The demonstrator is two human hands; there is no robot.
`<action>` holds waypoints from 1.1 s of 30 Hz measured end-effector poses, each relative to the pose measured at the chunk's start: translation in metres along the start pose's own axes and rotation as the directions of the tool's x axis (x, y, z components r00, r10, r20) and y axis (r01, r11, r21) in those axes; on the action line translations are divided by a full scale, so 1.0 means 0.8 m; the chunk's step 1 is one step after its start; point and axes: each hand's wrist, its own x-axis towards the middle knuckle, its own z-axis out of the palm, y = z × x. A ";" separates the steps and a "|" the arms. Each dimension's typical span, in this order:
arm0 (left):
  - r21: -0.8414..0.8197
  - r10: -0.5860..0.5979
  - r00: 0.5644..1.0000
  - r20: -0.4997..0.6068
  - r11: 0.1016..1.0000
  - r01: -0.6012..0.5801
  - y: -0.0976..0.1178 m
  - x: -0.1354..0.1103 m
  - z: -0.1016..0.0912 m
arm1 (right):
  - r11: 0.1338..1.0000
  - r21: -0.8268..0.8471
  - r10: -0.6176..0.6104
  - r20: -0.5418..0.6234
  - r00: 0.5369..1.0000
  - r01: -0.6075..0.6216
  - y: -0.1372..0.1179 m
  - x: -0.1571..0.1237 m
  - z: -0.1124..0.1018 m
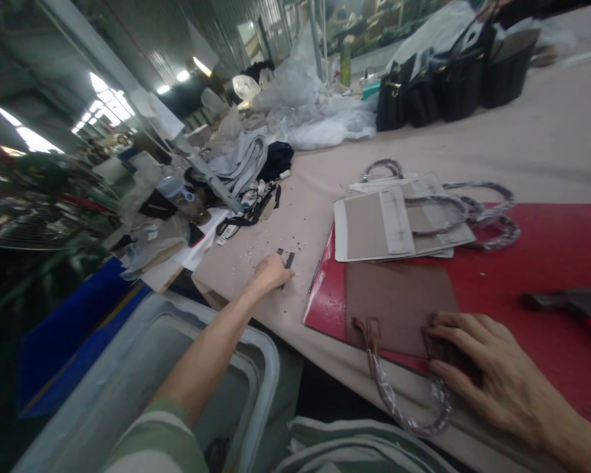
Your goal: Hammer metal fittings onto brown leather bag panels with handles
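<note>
A brown leather-like bag panel (398, 305) lies on the red board, its plastic-wrapped handle (387, 394) looping over the table's front edge. My right hand (492, 368) rests at the panel's right side, fingers curled over the handle's end there; that end is mostly hidden. Off to the left, my left hand (273, 270) is down on the table with its fingers closed at a small dark strip (290, 260). Small dark bits lie around it. Behind the brown panel is a stack of pale-backed panels (369, 226) with wrapped handles.
A hammer (566, 302) lies on the red board (546, 249) at right. Black bags (458, 82) stand at the back beside clear plastic wrapping (300, 98). A grey plastic bin (270, 368) sits below the table's left edge. Straps and cloth clutter (246, 157) lie by a metal post.
</note>
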 end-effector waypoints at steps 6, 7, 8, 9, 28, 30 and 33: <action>-0.078 -0.013 0.987 0.157 0.997 0.025 -0.002 0.013 -0.001 | 0.998 0.018 0.063 0.112 0.992 -0.066 -0.012 0.000 -0.008; -0.102 -0.006 0.987 0.159 0.994 0.023 -0.005 0.012 -0.002 | 0.997 0.021 0.070 0.120 0.990 -0.073 -0.014 0.001 -0.009; -0.146 0.002 0.989 0.150 0.989 0.020 -0.009 0.009 -0.003 | 0.997 0.025 0.076 0.126 0.989 -0.079 -0.015 0.001 -0.010; -0.219 0.014 0.991 0.135 0.976 0.016 -0.012 0.006 -0.004 | 0.996 0.030 0.079 0.132 0.988 -0.084 -0.016 0.001 -0.011; -0.699 0.297 0.861 -0.413 0.503 -0.509 0.034 -0.105 0.076 | 0.994 0.051 0.092 0.162 0.983 -0.102 -0.017 0.003 -0.009; -0.730 0.282 0.871 -0.401 0.475 -0.490 0.033 -0.107 0.079 | 0.993 0.052 0.094 0.161 0.983 -0.103 -0.018 0.003 -0.010; -0.748 0.258 0.874 -0.413 0.450 -0.487 0.038 -0.115 0.077 | 0.993 0.053 0.097 0.155 0.983 -0.106 -0.019 0.004 -0.011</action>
